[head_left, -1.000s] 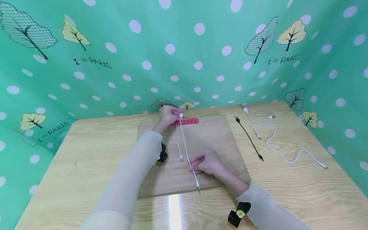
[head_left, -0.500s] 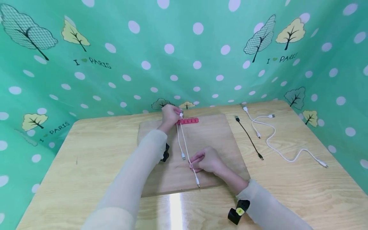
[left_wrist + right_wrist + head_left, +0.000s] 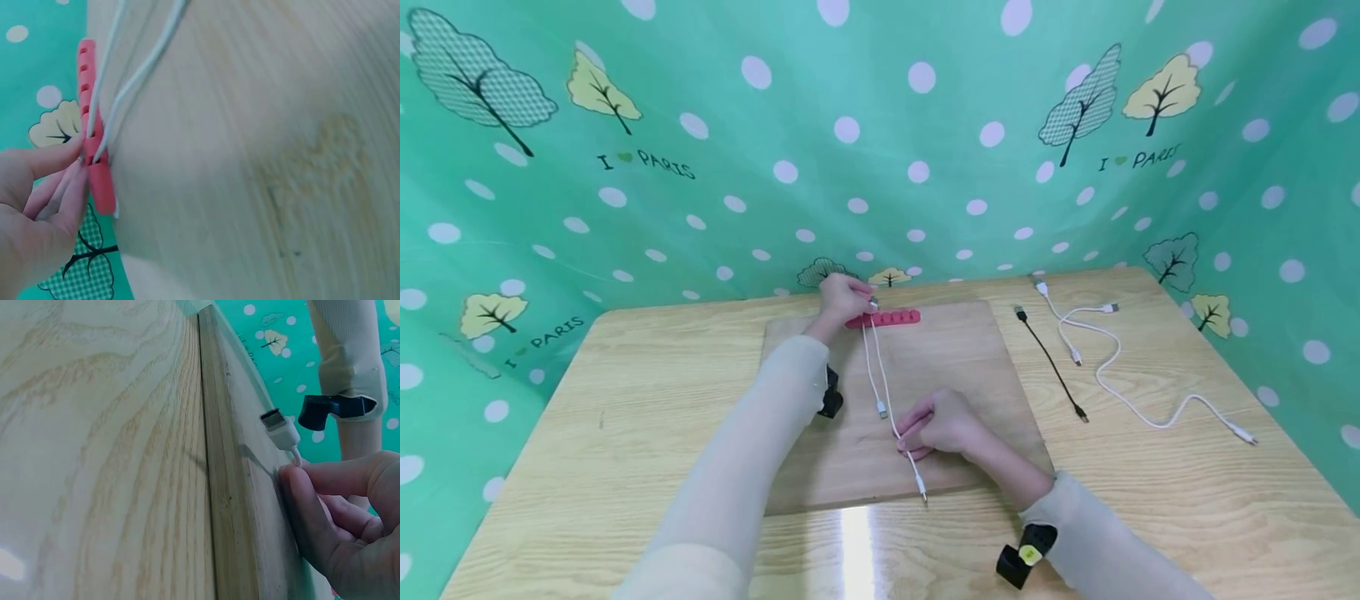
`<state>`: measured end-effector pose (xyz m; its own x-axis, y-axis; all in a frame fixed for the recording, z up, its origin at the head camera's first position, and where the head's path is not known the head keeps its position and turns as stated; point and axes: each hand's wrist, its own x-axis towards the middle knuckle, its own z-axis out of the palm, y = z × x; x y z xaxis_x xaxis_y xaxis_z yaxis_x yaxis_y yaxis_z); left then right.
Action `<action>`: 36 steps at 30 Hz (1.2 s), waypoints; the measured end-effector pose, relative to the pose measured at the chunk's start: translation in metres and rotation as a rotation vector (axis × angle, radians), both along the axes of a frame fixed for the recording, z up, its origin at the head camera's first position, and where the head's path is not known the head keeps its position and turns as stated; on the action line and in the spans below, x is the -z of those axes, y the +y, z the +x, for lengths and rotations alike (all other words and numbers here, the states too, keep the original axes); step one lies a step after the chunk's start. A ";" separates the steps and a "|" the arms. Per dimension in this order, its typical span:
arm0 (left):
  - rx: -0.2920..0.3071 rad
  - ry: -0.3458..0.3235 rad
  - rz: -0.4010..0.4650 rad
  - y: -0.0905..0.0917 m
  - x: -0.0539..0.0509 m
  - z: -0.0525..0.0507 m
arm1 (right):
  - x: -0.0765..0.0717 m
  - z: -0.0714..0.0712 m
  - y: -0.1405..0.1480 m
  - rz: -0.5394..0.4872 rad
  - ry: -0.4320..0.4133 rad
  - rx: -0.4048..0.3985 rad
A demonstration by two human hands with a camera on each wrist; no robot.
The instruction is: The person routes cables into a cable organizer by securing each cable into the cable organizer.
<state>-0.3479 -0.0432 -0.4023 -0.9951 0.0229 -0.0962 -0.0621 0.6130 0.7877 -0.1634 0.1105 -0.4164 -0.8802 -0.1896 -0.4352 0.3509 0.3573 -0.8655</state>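
Observation:
At the board's far edge lies a red cable clip strip with a row of slots. My left hand pinches a white USB cable by its connector end just behind the strip. In the left wrist view, two white cables meet the strip at neighbouring slots; how deep they sit is unclear. My right hand pinches the same cable near its other end, whose plug sticks out past the fingertips. A shorter white cable runs from the strip onto the board, left of the held one.
A wooden board lies on the table. On the right are a short black cable, a long white cable and a short white one. A green patterned curtain hangs behind.
The connector in my left hand has dropped slightly toward the strip. The near plug has shifted a little toward me, and the shorter cable's free end has swung slightly right.

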 end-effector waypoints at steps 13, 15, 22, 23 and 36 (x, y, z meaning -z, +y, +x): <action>-0.013 -0.007 -0.008 -0.009 -0.010 0.012 | -0.003 0.005 -0.003 -0.007 0.035 -0.060; 0.004 0.007 -0.013 -0.010 -0.010 0.015 | -0.003 0.006 -0.004 -0.015 0.035 -0.066; 0.065 0.043 -0.002 -0.017 -0.008 0.030 | -0.002 0.008 -0.005 0.036 0.048 -0.055; 0.077 0.046 0.003 -0.018 -0.007 0.032 | -0.002 0.008 -0.005 0.045 0.050 -0.052; 0.223 0.090 0.046 -0.028 -0.002 0.063 | -0.004 0.012 -0.007 0.044 0.057 -0.074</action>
